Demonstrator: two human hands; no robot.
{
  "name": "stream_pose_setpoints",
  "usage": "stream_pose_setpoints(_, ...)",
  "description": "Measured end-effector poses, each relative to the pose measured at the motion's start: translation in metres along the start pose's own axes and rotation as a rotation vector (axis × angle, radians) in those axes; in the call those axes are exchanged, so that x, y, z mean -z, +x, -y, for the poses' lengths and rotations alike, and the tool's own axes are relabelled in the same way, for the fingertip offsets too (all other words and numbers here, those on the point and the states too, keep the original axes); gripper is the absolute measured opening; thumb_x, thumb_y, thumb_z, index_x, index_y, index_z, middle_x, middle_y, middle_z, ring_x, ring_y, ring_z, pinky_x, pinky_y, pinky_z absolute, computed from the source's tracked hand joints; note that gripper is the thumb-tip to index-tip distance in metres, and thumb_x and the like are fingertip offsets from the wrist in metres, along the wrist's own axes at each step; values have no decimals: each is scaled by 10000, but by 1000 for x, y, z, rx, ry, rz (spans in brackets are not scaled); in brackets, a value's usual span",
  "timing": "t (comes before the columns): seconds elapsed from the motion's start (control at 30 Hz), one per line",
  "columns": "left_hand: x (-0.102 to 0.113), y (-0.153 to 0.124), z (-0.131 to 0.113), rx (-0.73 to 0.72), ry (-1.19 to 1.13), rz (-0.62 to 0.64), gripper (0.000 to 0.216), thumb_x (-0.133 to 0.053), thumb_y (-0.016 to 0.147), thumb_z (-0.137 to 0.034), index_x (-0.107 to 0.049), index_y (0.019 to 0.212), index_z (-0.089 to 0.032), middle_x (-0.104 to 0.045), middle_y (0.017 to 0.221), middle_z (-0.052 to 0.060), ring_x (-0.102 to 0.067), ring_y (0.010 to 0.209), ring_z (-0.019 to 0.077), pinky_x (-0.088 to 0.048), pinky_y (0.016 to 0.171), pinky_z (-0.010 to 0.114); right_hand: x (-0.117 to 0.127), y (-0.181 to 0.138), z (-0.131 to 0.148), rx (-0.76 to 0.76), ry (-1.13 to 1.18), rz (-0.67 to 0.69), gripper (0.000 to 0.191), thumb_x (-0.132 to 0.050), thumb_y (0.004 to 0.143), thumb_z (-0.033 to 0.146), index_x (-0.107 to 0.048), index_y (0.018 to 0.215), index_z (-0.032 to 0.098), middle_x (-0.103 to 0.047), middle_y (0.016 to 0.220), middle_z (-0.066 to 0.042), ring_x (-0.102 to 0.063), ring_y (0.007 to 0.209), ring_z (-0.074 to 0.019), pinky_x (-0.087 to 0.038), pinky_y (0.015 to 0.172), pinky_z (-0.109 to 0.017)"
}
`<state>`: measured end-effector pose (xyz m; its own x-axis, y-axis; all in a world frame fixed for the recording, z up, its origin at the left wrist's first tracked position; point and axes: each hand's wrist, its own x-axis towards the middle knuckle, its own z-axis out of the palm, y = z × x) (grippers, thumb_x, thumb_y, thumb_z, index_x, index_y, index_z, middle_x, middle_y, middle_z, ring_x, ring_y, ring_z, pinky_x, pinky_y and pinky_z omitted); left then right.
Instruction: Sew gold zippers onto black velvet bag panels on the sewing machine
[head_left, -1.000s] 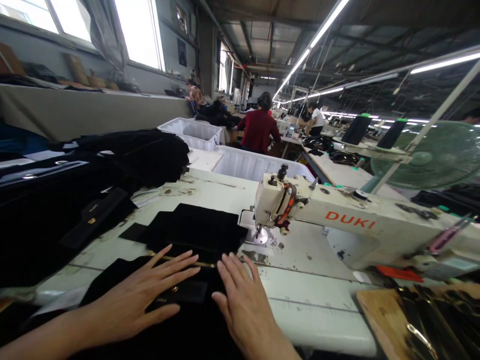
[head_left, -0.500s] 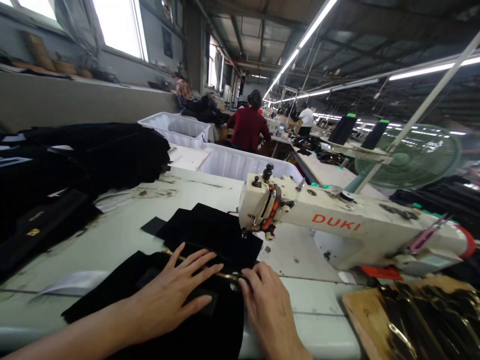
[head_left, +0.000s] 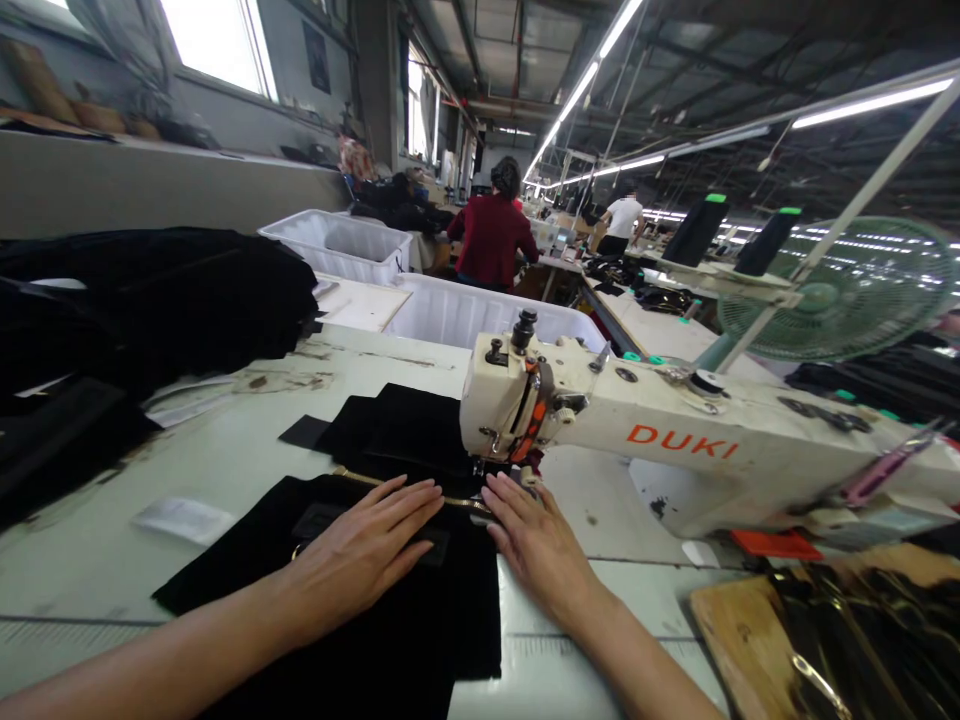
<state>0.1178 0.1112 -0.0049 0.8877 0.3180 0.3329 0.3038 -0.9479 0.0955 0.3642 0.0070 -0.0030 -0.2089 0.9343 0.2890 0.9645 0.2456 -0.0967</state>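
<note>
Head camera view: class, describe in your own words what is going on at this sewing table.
A person presses both hands flat on a black fabric piece lying on the table. The left hand rests beside a gold zipper strip. The right hand lies by the needle end of the white DUKI sewing machine. Another person in red is further back.

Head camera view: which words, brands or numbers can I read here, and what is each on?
"DUKI": orange-red letters on the arm of the cream-white sewing machine.
White paper slip on the pale green table: any print is too blurred to read.
Black fabric piece under the left hand and right hand: no lettering shows.
Nothing else is legible.
</note>
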Motion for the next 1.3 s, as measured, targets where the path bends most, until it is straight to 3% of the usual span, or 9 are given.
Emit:
stream_pose_setpoints(0.1, -2, -1, -10, 9, 29, -30, 410, -446, 1000, -224, -484, 1403, -158, -511, 1446, 96, -462, 1338, 237, -374, 1123, 405, 6, -2, 3, 6, -8, -63, 390, -458, 1000, 204, -498, 1388, 188, -507, 1425, -82, -485, 1298, -207, -345, 1126, -470)
stream_pose_setpoints(0.27, 7, 8, -29, 7, 37, 15, 499, -455, 951, -144, -419, 1445, -202, -525, 1437, 48, -481, 1319, 198, -299, 1165, 422, 10, -5, 9, 110, 31, -82, 395, -462, 998, 179, -496, 1390, 213, -585, 1345, -55, -506, 1267, -200, -359, 1116, -467)
stream_pose_setpoints(0.43, 18, 15, -39, -12, 85, 4, 506, -516, 929, -229, -445, 1429, -199, -566, 1396, 62, -516, 1281, 239, -340, 1135, 448, 3, -5, 11, 81, 67, -137, 354, -437, 1000, 143, -555, 1332, 181, -622, 1294, -49, -551, 1199, -208, -361, 1112, -464)
stream_pose_setpoints(0.67, 6, 8, -38, -9, 133, 51, 550, -526, 955, -332, -376, 1476, -239, -487, 1471, 32, -444, 1341, 252, -295, 1151, 478, 2, -6, 12, 72, 41, -129, 352, -431, 1001, 134, -562, 1325, 178, -616, 1303, -45, -549, 1197, -213, -376, 1105, -460)
stream_pose_setpoints(0.8, 1, 10, -42, 3, 177, 3, 531, -551, 904, -265, -456, 1424, -224, -550, 1414, 35, -507, 1279, 261, -309, 1134, 480, 4, -5, 12, 69, 39, -153, 350, -408, 1005, 145, -575, 1309, 190, -629, 1286, -30, -576, 1167, -210, -404, 1084, -457)
stream_pose_setpoints(0.9, -1, 12, -48, 20, 209, -48, 477, -548, 874, -219, -535, 1351, -195, -626, 1326, 28, -584, 1182, 234, -386, 1080, 405, 5, -4, 11, 90, 27, -170, 357, -399, 1003, 146, -575, 1310, 197, -639, 1273, -22, -592, 1153, -207, -427, 1068, -441)
stream_pose_setpoints(1.03, -5, 15, -61, 34, 286, -101, 433, -554, 900, -374, -614, 1250, -127, -671, 1257, 83, -639, 1093, 235, -491, 929, 322, 5, -3, 11, 97, -4, -177, 358, -404, 998, 149, -582, 1304, 198, -640, 1272, -35, -596, 1154, -199, -434, 1067, -423)
stream_pose_setpoints(1.13, -10, 19, -72, 67, 372, -158, 516, -519, 908, -517, -666, 1166, -95, -698, 1194, 139, -654, 1069, 271, -500, 878, 357, 7, -3, 10, 101, -28, -172, 346, -393, 1006, 164, -599, 1283, 194, -639, 1274, -30, -595, 1154, -210, -436, 1065, -425)
stream_pose_setpoints(1.3, -21, 23, -82, 48, 427, -211, 638, -467, 903, -594, -691, 1085, -25, -702, 1132, 227, -654, 1047, 334, -451, 892, 445, 15, -6, 7, 90, -42, -180, 333, -376, 1013, 178, -626, 1233, 203, -658, 1238, -26, -595, 1143, -226, -459, 1033, -436)
